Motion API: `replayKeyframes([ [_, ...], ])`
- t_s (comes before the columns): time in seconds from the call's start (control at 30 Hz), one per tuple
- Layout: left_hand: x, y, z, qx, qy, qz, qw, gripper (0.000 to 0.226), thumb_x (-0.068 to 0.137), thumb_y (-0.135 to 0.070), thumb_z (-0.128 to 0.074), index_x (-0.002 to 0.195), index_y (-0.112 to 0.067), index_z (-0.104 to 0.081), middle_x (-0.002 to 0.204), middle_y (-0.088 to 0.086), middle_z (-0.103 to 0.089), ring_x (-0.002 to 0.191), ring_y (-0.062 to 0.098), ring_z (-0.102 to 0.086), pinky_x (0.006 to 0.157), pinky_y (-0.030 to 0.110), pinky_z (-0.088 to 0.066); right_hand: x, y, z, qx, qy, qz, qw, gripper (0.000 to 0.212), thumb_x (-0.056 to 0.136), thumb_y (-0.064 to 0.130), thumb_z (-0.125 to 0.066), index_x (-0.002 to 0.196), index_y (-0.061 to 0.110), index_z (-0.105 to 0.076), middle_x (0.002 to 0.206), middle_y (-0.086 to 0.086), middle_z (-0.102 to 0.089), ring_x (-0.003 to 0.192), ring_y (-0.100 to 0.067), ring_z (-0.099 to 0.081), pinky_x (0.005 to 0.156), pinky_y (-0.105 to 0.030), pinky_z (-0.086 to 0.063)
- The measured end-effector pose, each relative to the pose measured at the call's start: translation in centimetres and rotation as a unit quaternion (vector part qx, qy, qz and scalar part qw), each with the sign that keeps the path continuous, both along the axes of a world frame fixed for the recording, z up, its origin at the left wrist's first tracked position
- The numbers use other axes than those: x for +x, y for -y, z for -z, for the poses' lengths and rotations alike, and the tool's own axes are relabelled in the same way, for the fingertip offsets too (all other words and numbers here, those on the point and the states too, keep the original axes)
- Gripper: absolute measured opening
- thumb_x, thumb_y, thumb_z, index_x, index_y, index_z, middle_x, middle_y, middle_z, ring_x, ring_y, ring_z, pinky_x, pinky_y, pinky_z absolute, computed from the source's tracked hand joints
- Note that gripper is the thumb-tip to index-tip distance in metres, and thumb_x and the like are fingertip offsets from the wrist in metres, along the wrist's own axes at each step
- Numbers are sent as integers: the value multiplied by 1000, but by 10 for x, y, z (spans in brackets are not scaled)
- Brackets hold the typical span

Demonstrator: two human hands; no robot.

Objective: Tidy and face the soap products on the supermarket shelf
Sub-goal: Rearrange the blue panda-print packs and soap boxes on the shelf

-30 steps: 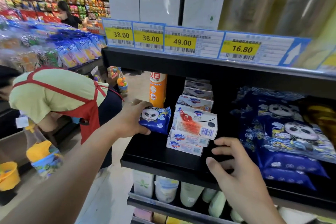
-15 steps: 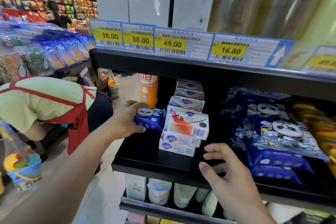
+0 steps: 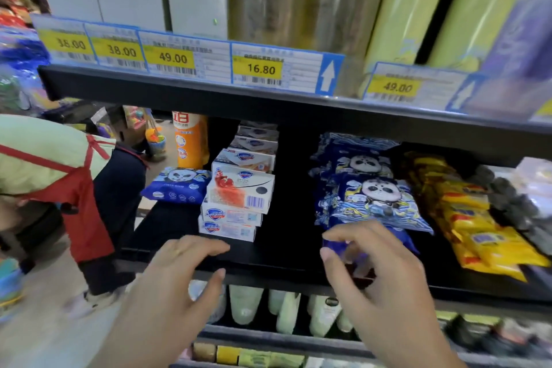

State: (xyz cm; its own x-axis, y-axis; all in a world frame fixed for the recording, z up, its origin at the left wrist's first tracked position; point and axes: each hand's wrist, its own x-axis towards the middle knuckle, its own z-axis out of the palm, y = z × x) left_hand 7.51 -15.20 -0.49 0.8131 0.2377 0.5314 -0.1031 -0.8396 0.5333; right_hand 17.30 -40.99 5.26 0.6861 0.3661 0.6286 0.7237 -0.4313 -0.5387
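On the left end of the black metal shelf (image 3: 286, 254) lies a small blue soft-film pack with a panda face (image 3: 176, 185), touching a stack of white cardboard soap boxes (image 3: 239, 200) whose top box sits askew. The pack looks light, limp and slick, so it is best pinched by its long edges; the boxes look stiff and light, so they are best squared by pressing flat on their side faces, lowest ones first, since the stack could topple. The left hand (image 3: 176, 272) hovers before the shelf lip, fingers loosely spread, holding nothing. The right hand (image 3: 379, 272) hangs with fingers half curled, empty, just in front of the large blue panda-print bags (image 3: 370, 188); these look soft and floppy and probably need support from below. Yellow film packets (image 3: 478, 224) lie further right.
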Motion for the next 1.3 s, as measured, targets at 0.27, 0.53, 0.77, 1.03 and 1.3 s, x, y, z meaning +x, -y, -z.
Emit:
replayKeyframes([
  [0.27, 56, 66, 25, 21, -80, 15, 996, 36, 98, -39, -66, 134, -43, -63, 136, -26, -52, 131, 5, -44, 111, 33, -37, 50, 70, -29, -153, 82, 159, 972, 56, 81, 48, -78, 133, 37, -60, 143, -1, -41, 127, -29, -39, 103, -27, -27],
  [0.53, 59, 74, 31, 24, -113, -32, 993, 42, 95, -58, -46, 131, -47, -64, 140, -29, -48, 132, 1, -38, 107, 27, -24, 98, 79, -30, -189, -35, 14, 981, 67, 88, 35, -80, 147, 46, -51, 159, 8, -35, 147, -14, -36, 118, -27, -32],
  [0.77, 60, 80, 14, -68, -114, -37, 990, 23, 97, -37, -70, 117, -48, -68, 126, -34, -55, 124, -4, -46, 109, 24, -36, 101, 84, -20, -109, 22, 26, 993, 57, 88, 19, -80, 139, 39, -62, 136, 13, -46, 122, 1, -45, 102, -7, -32],
  [1.03, 58, 110, -64, -539, -129, 97, 826, 61, 61, -78, -76, 106, -38, -79, 114, -2, -79, 103, 19, -77, 75, 34, -65, 58, 84, -6, -45, 73, -63, 994, 57, 88, 28, -68, 143, 40, -59, 149, 8, -41, 141, -3, -38, 109, -9, -36],
  [1.3, 53, 137, -76, -563, -172, 151, 794, 46, 80, -42, -89, 120, -26, -74, 116, 0, -79, 105, 16, -77, 72, 28, -63, 39, 77, 14, -48, 106, -111, 987, 81, 78, 3, -86, 145, 40, -57, 153, 7, -36, 145, -16, -40, 112, -24, -41],
])
